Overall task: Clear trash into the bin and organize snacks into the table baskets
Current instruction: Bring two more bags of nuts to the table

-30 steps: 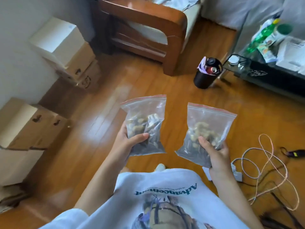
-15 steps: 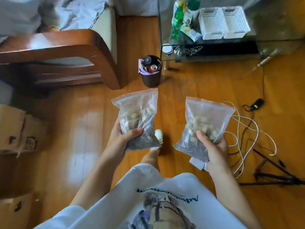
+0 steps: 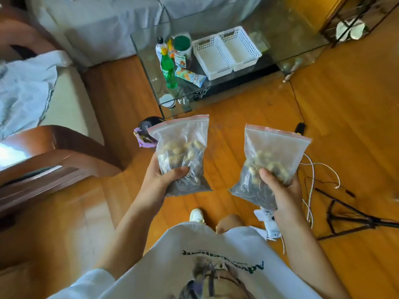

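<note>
The left hand is closed around one clear snack bag, thumb pressed on the front. The right hand is closed around a second snack bag the same way. Both bags are up in the air over the wood floor, not in a basket yet. The two white baskets sit side by side on the glass table, a little way ahead, and they look empty. Beside them stand a green bottle, a snack packet and a jar, so sorting has hardly begun. The dark bin by the table corner has some trash inside.
</note>
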The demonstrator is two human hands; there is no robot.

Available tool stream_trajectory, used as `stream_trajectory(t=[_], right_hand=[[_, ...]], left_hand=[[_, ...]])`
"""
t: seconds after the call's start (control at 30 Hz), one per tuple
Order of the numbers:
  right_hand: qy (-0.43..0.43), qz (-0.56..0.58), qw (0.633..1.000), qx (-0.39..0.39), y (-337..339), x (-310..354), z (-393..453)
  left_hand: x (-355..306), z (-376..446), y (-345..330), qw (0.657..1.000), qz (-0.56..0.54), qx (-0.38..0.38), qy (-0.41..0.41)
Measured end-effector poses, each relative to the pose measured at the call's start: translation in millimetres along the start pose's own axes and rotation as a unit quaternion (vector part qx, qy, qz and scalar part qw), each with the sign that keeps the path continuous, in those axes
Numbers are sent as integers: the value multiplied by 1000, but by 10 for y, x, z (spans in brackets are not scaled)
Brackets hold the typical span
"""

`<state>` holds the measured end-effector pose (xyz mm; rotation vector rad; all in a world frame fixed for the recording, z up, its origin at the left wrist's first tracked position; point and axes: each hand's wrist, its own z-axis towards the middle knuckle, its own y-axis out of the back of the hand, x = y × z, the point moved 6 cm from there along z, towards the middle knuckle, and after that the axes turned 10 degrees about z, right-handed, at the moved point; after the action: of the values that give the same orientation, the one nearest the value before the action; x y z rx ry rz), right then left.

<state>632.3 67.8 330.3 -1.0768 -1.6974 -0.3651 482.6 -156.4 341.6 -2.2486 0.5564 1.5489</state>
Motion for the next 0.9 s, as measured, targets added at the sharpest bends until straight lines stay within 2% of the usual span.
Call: stream_trajectory(t=[0.17, 0.4, 0.7, 0.9], right_hand=[[-2, 14, 999, -44, 55, 132, 526], [20, 18, 998, -56, 82, 539, 1584], [17, -5, 1000, -25, 22, 1397, 3246], [14, -36, 999, 14, -230, 1720, 4077]], left_hand=[[-100, 633, -243, 999, 5, 41, 13], [-321, 1674, -666, 998, -2, 46, 32], [-1000, 3168, -1400, 999, -27, -1, 24], [-1176, 3749, -1483, 997, -51, -40, 39]])
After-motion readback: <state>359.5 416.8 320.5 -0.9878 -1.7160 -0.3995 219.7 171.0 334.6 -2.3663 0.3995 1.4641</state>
